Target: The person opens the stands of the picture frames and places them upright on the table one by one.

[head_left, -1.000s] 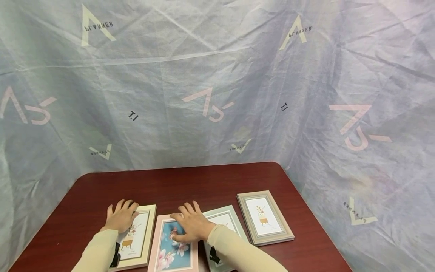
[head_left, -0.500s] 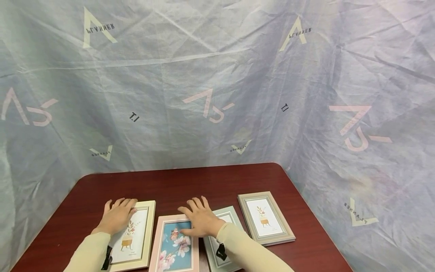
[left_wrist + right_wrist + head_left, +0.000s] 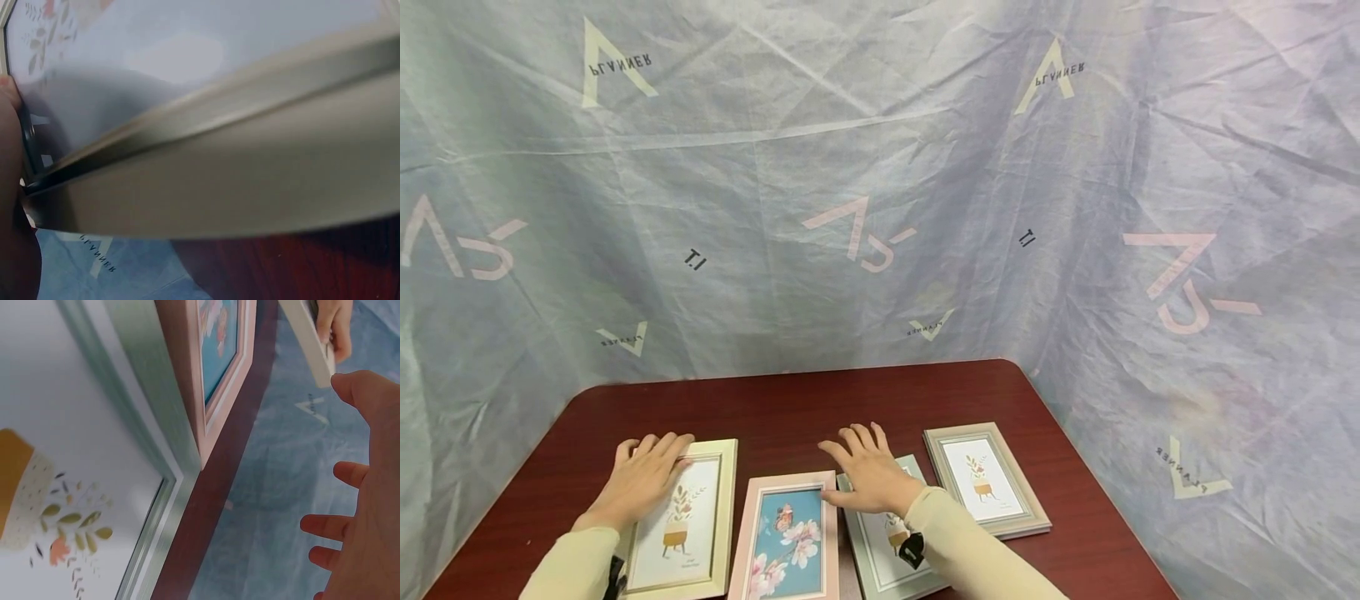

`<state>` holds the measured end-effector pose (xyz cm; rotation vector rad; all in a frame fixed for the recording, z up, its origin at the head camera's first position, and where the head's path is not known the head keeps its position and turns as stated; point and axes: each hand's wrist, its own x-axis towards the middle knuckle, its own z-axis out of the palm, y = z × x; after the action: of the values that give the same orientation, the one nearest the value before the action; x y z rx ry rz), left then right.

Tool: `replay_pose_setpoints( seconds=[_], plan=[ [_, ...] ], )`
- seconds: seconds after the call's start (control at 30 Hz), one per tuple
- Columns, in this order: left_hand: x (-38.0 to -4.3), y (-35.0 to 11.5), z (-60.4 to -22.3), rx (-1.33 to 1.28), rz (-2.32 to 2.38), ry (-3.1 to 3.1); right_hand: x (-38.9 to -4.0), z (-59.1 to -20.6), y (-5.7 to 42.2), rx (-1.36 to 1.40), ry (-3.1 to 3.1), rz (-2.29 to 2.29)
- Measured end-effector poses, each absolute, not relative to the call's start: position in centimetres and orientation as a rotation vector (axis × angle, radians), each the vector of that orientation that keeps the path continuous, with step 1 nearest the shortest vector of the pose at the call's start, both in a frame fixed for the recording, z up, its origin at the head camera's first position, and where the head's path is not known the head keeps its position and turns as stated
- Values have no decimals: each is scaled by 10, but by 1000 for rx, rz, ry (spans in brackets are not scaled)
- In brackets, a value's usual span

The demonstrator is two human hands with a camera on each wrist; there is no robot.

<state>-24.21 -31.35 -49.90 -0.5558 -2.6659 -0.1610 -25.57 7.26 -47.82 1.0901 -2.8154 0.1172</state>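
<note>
My left hand holds the cream picture frame by its upper left corner. The fingers lie over the far edge and the thumb is at the face, as the right wrist view also shows. Inside this frame is a print of a plant in an orange pot. My right hand hovers over the pale green picture frame, fingers spread and holding nothing. Between the hands lies the pink picture frame with a blue blossom picture; its upper right corner is near my right thumb. My right forearm covers part of the green frame.
A beige picture frame lies to the right of the green one, slightly turned. All are on a dark red table with rounded far corners. Grey printed cloth hangs behind and along both sides.
My right hand has moved right, off the pink frame and over the green one. My left hand and the cream frame have shifted slightly left and away from me.
</note>
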Motion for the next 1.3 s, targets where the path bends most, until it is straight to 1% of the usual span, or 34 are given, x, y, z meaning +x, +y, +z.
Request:
replay_pose_setpoints(
  seconds=[0.47, 0.77, 1.03, 1.3],
  plan=[
    [-236, -318, -483, -619, -121, -2586, -254, -478, 83, 1063, -2779, 106],
    [-238, -322, -463, -627, -105, -2523, -256, -473, 89, 1056, -2761, 144],
    [-246, -309, -436, -666, -88, -2402, -263, -464, 98, 1042, -2702, 135],
    [-248, -284, -412, -679, -78, -2409, -267, -458, 109, 1006, -2667, 179]
  ],
)
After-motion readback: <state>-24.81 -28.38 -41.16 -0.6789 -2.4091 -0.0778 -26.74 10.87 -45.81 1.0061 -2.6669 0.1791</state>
